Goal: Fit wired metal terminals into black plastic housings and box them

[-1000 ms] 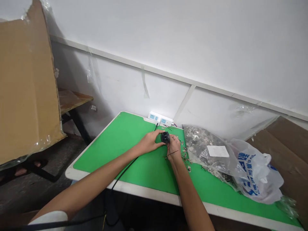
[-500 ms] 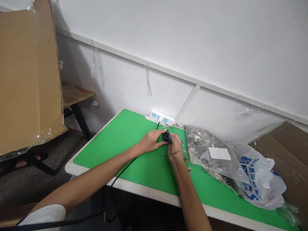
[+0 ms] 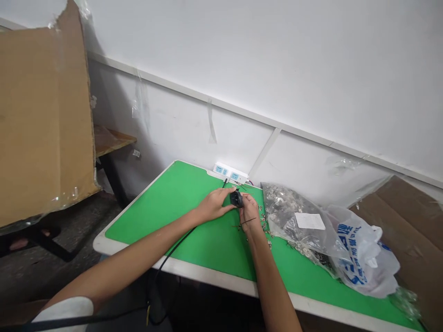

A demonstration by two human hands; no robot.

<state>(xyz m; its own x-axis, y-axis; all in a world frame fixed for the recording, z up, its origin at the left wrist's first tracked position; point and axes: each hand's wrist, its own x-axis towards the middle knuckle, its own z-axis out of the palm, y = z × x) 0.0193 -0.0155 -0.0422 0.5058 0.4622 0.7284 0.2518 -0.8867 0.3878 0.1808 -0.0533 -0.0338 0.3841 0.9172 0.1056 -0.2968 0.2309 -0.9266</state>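
A small black part (image 3: 236, 198) with a hollow face is held between both hands above the green tabletop (image 3: 155, 203). My left hand (image 3: 216, 204) grips its left side between thumb and fingers. On the other side, my right hand (image 3: 248, 208) has its fingers closed around the part's right edge, with a thin reddish wire by the fingertips. A dark band circles the right wrist. Small metal pieces (image 3: 269, 244) lie scattered just right of the right hand.
A white power strip (image 3: 230, 173) sits at the table's back edge. Clear bags of metal pieces (image 3: 285, 203) and a white plastic bag (image 3: 367, 258) lie at right. Cardboard (image 3: 44, 124) stands at left. A black cable (image 3: 176, 246) crosses the front edge.
The view has shifted slightly, so the bags and table appear a little farther left. Both hands keep hold of the black part, which looks slightly turned.
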